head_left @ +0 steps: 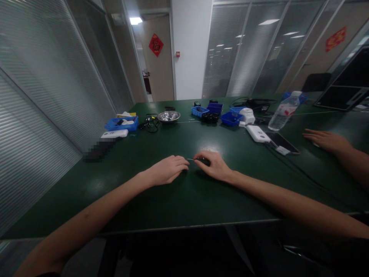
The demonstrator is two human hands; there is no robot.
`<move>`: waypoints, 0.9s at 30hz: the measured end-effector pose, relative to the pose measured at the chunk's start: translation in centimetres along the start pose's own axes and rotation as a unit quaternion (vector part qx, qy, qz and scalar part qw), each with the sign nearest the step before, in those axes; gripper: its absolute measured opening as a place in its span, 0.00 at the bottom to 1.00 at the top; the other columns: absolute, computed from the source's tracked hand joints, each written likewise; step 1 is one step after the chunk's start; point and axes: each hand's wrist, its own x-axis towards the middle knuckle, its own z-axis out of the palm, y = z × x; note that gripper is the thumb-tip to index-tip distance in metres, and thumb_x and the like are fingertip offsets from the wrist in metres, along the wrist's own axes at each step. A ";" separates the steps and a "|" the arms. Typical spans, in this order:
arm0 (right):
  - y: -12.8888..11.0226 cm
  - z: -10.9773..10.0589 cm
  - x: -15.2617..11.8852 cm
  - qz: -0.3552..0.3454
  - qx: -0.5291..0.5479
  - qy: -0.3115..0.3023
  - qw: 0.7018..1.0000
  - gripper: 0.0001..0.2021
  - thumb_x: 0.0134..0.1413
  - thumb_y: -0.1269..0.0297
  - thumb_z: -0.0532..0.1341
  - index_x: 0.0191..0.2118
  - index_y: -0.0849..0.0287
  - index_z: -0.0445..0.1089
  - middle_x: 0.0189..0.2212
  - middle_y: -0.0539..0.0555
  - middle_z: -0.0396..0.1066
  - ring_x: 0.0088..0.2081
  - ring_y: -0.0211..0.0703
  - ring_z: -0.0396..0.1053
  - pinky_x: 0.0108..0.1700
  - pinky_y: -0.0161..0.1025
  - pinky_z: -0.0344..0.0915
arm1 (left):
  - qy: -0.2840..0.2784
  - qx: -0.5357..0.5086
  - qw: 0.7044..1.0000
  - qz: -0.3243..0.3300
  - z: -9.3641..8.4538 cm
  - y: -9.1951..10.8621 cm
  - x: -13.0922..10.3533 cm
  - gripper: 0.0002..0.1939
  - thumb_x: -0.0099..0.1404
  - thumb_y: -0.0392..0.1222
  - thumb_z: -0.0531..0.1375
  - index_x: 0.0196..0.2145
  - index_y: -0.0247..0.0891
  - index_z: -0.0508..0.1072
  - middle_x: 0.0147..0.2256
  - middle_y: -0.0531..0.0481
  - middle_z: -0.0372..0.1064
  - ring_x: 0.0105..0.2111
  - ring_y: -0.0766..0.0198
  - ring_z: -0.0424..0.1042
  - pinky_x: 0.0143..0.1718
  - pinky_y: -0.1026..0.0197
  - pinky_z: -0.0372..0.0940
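My right hand (212, 164) pinches a thin, light-coloured piece (190, 159) between thumb and forefinger, low over the green table (161, 207). The piece points left, toward the fingertips of my left hand (170, 169). Palm down, my left hand has its fingers close together and slightly bent; whether anything lies under them is hidden. A small gap separates the two hands. Just what the thin piece is cannot be made out.
Beyond my hands are a metal bowl (168, 117), a blue basket (123, 124), blue trays (231, 119) and black items (210, 117). To the right are a white power bank (257, 134), a phone (281, 142), a bottle (285, 111), cables and another person's hand (328, 141).
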 end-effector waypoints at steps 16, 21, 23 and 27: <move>-0.3 -0.2 0.0 0.001 0.005 -0.006 1.000 0.07 0.69 0.62 0.62 0.45 0.57 0.76 0.40 0.55 0.79 0.39 0.46 0.76 0.43 0.43 0.71 | 0.005 -0.004 0.996 -0.093 -1.3 -5.0 -2.7 0.14 0.77 0.39 0.55 0.56 0.41 0.74 0.52 0.42 0.74 0.52 0.55 0.74 0.55 0.51 0.68; -0.3 -0.3 0.0 0.008 0.008 -0.013 1.000 0.07 0.69 0.62 0.62 0.46 0.56 0.75 0.41 0.55 0.79 0.39 0.46 0.76 0.43 0.43 0.70 | 0.047 0.026 0.973 -0.226 -4.0 -11.4 -7.9 0.15 0.75 0.43 0.56 0.56 0.41 0.75 0.54 0.44 0.72 0.53 0.54 0.73 0.57 0.51 0.67; -0.2 -0.3 0.0 0.006 0.007 -0.015 1.000 0.07 0.69 0.62 0.62 0.46 0.56 0.75 0.41 0.55 0.79 0.39 0.46 0.76 0.43 0.43 0.70 | 0.064 0.068 0.955 -0.282 -5.0 -13.7 -10.2 0.16 0.74 0.44 0.57 0.55 0.40 0.76 0.54 0.42 0.73 0.52 0.52 0.74 0.57 0.50 0.67; 0.0 -0.2 -0.1 0.005 0.005 -0.019 1.000 0.07 0.69 0.62 0.62 0.46 0.56 0.75 0.41 0.55 0.79 0.39 0.46 0.75 0.42 0.43 0.70 | 0.072 0.164 0.909 -0.376 -6.4 -16.4 -14.3 0.18 0.72 0.44 0.55 0.55 0.40 0.78 0.56 0.41 0.73 0.53 0.47 0.73 0.57 0.48 0.66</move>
